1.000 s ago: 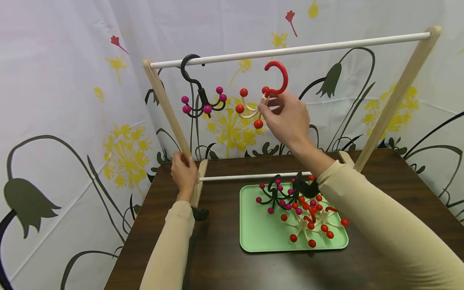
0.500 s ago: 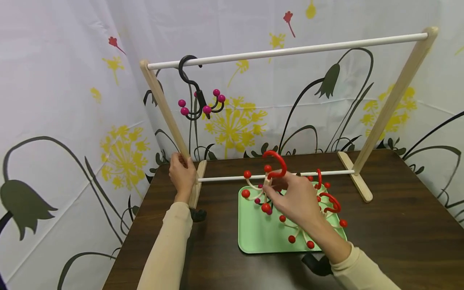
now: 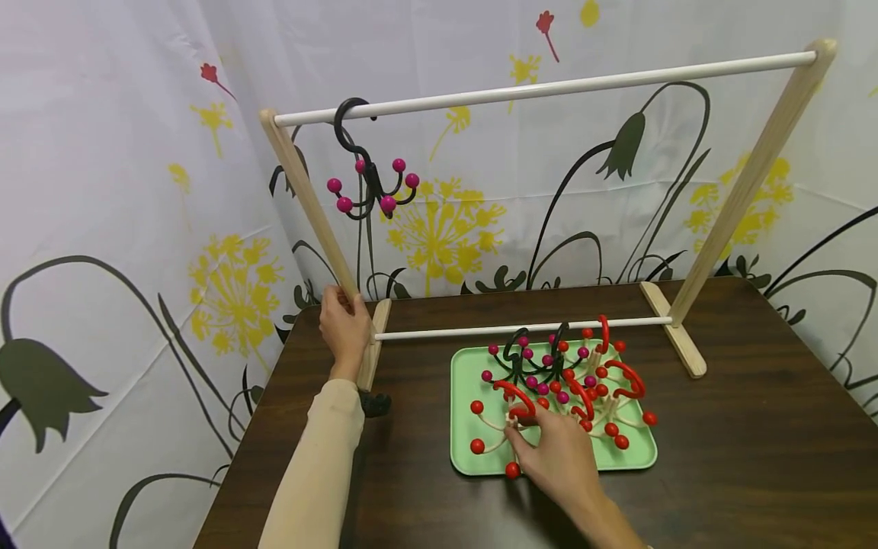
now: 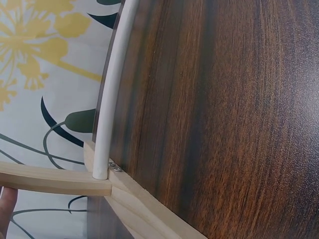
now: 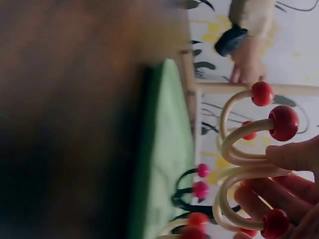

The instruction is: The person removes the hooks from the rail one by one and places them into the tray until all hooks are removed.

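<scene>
Flower-printed white curtains close in behind and to the left of a dark wood-grain table (image 3: 754, 457), on which a pale wooden rack with white rails (image 3: 549, 88) stands over a mint-green plastic tray (image 3: 473, 450). A second ago the right hand (image 3: 555, 461) held the cream multi-armed hanger with red balls and a red hook (image 3: 504, 412) up near the top rail; now that hanger lies at the tray's front left corner, fingers curled around its stem, so it has come back down unhung and rejoined the pile of red and black hangers (image 3: 583, 377). The left hand (image 3: 345, 328) has not moved and grips the rack's left post near its foot. Only a black hanger with magenta balls (image 3: 370, 179) hangs on the top rail, far left; the rail to its right is free. The tray's front edge sits near the table's edge, with bare tabletop to either side.
</scene>
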